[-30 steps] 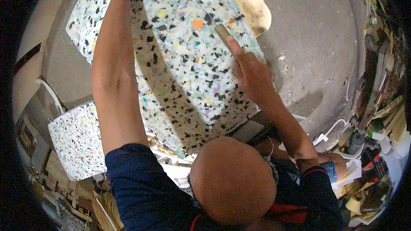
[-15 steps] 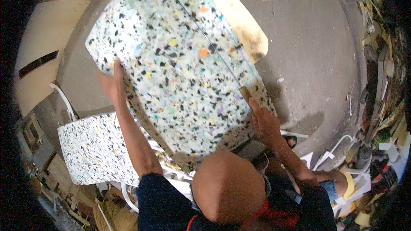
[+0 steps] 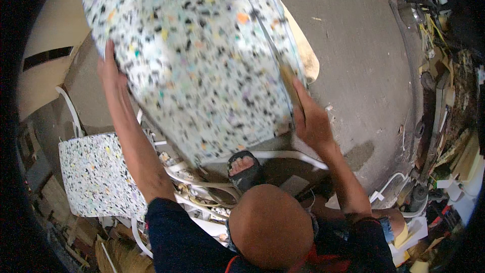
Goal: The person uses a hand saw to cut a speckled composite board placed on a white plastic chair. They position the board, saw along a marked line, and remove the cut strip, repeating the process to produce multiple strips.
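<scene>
a large speckled foam sheet [image 3: 187,65], white with black, orange, yellow and green flecks, fills the upper middle of the view, blurred in places. the left hand [image 3: 113,68] is at the sheet's left edge, one finger or thumb pointing away along it; the rest is too hidden to tell whether it pinches the edge or only presses against it. the right hand [image 3: 314,124] is closed round the wooden handle of a long knife [image 3: 286,75], one finger stretched along the handle. the narrow blade lies over the sheet close to its right side, tip pointing away; whether it bites into the foam i cannot tell. a pale board [image 3: 308,58] sticks out past the sheet's right edge, over the grey floor [image 3: 361,45]. a smaller speckled sheet [image 3: 96,177] lies at lower left, partly behind the left forearm. just below the big sheet's near edge is a foot [image 3: 241,165] in a black sandal [image 3: 247,178], near a curved white tube [image 3: 290,155]
</scene>
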Tool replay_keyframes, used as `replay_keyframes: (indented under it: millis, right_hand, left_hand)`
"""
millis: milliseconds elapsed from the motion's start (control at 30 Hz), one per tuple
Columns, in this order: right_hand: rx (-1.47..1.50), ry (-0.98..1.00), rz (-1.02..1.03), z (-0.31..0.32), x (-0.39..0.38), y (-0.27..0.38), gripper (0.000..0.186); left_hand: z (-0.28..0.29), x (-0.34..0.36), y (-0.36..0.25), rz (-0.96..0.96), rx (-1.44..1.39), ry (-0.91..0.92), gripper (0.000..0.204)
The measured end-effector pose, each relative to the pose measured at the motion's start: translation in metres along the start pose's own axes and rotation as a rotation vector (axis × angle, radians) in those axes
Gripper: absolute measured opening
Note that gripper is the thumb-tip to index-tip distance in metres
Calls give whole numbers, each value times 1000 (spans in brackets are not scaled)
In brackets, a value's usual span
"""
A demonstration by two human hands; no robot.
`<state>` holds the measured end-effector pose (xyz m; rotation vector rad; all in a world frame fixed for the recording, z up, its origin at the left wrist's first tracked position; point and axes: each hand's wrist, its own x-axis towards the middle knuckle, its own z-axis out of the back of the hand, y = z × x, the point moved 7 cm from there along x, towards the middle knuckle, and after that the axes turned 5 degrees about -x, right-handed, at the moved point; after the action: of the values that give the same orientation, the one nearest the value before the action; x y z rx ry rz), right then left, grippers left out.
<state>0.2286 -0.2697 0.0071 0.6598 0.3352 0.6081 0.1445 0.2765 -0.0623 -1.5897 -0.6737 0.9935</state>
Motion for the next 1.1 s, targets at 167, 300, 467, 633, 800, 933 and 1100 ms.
replay_keyframes:
  millis: [167,300,467,633,800,933,1100]
  right_hand:
    - [70,154,-235,0,51,0,60]
    - [-26,66,-117,0,58,18,61]
    - [-49,109,-183,-20,74,3,66]
    - [-218,183,-219,-31,60,-4,68]
    - [-212,249,-347,-23,13,-8,74]
    - [-195,183,-303,-24,13,-8,71]
    - [-237,110,-186,-33,44,-10,71]
  left_hand:
    - [-73,9,-4,-466,1230,-177,75]
    - [-210,-141,65,-786,1244,277,67]
    - [-260,-213,101,-793,1288,375,63]
    - [-258,-209,95,-806,1293,379,62]
    - [-260,-213,97,-840,1265,353,63]
    - [-260,-211,99,-830,1285,346,63]
    - [-262,-213,95,-840,1282,349,64]
